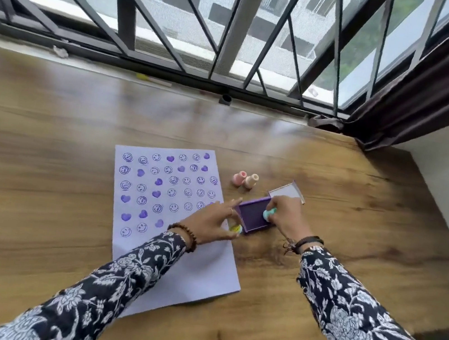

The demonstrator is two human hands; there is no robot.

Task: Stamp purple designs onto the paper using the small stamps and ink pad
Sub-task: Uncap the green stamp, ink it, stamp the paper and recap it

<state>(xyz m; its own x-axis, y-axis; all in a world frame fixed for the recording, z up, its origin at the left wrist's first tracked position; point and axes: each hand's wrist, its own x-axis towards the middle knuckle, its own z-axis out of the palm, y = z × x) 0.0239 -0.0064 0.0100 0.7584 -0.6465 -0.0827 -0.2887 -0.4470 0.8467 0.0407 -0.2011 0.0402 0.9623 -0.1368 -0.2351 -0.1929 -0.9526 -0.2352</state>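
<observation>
Right hand (286, 218) fingers pinching small teal plastic stamp (267, 214) on purple ink pad (252, 217); left hand (209, 223) curled around yellow stamp (235, 228). Light, rigid; likely best gripped by narrow neck.

yellow stamp (235, 227) half hidden under left hand (210, 222)

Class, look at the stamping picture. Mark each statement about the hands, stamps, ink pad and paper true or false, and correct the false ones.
1. The right hand holds a teal stamp on the purple ink pad. True.
2. The left hand is empty. False: it holds a yellow stamp.
3. The paper bears smiley faces and hearts. True.
4. The two pink stamps stand on the paper. False: they stand on the table, beside the paper.
5. The ink pad's lid is closed. False: it is open.
</observation>
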